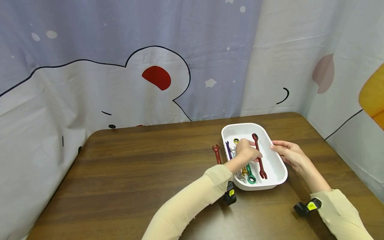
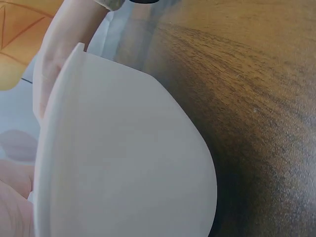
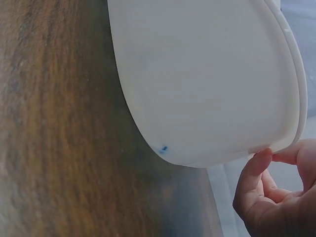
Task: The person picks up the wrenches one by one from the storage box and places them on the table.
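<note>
My left hand (image 1: 246, 151) reaches into a white tray (image 1: 274, 173) and pinches a dark red ratcheting wrench (image 1: 262, 169) at its shaft. Beside and under that hand lie more wrenches in the tray: a green wrench (image 1: 251, 179), a purple wrench (image 1: 228, 149), and silver and yellow ones partly hidden by the hand. At the tray's right side, my right hand (image 1: 291, 155) grips the rim between thumb and fingers. The right wrist view has these fingers (image 3: 259, 168) at the tray's corner. In the left wrist view, the tray's outer wall (image 2: 128, 148) hides the wrenches.
Another red wrench (image 1: 216, 154) lies on the brown wooden table (image 1: 144, 173), just left of the tray and partly behind the left forearm. A printed curtain (image 1: 210, 60) hangs behind the table and along its right side.
</note>
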A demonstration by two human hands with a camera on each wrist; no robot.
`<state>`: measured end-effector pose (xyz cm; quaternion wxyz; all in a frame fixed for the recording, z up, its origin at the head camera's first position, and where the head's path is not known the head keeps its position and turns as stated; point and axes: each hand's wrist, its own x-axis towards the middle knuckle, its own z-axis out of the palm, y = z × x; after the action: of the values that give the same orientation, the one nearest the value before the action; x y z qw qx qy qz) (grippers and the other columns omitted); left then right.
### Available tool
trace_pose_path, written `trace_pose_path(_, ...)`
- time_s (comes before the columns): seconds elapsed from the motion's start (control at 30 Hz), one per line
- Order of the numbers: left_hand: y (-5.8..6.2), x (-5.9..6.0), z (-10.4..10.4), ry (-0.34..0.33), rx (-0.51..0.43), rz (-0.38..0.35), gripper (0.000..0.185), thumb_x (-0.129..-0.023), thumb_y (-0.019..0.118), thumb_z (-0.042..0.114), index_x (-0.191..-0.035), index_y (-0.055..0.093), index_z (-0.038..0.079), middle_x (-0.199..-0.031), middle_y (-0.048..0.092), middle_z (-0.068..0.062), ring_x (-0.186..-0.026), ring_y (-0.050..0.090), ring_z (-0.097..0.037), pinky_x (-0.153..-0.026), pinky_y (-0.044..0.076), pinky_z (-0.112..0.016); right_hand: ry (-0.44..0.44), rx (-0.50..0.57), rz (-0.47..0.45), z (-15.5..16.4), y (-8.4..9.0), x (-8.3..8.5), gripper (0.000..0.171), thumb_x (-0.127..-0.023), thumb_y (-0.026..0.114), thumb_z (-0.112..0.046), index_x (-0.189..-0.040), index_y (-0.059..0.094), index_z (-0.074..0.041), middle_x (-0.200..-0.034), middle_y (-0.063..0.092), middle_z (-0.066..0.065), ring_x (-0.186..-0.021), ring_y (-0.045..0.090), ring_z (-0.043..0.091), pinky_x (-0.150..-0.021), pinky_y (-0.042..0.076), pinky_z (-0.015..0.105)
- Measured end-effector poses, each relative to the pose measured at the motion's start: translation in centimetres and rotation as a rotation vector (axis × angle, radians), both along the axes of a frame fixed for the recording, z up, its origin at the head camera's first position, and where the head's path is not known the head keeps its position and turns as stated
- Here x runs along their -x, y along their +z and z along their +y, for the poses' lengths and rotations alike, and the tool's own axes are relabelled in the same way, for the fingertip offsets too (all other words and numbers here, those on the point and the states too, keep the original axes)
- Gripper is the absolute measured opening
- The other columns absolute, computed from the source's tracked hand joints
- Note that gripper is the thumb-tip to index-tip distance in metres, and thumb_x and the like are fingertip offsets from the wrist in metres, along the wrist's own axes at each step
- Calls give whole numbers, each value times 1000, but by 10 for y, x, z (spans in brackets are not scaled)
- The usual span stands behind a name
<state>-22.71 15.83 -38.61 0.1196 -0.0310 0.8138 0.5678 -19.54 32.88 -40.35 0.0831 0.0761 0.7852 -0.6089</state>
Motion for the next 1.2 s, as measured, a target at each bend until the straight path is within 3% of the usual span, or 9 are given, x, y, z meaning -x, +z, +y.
trace_pose_path(0.37, 3, -4, -7, -7, -92, 3, 34, -63, 81, -12, -93, 70, 0, -65, 69, -11, -60, 70, -32, -57, 61, -37, -3, -27, -2, 1, -1, 0, 60, -94, 61, -27, -137, 40, 9, -86, 62, -21, -81, 62, -3, -70, 58, 19)
trace_pose_path(0.6, 8, -6, -11, -21, -129, 2, 35, -65, 80, -11, -98, 70, 0, -70, 71, -11, -61, 71, -31, -45, 57, -25, 0, -44, -3, 0, 0, 0, 65, -95, 59, -28, -140, 35, 11, -87, 61, -20, -81, 62, -4, -71, 58, 19)
trace_pose_path(0.9, 9, -7, -16, 17, -194, -51, 33, -64, 80, -14, -93, 70, -1, -69, 71, -12, -65, 71, -33, -46, 57, -26, 0, -40, -2, -1, 0, 0, 64, -95, 59, -27, -140, 35, 12, -86, 62, -20, -82, 62, -3, -71, 58, 19)
trace_pose_path(1.2, 9, -8, -22, 3, -287, -81, 31, -66, 78, -15, -93, 69, -3, -74, 72, -16, -72, 72, -34, -52, 60, -30, 2, -40, -2, -2, 0, 1, 65, -95, 59, -28, -140, 34, 12, -86, 62, -21, -81, 62, -3, -71, 59, 19)
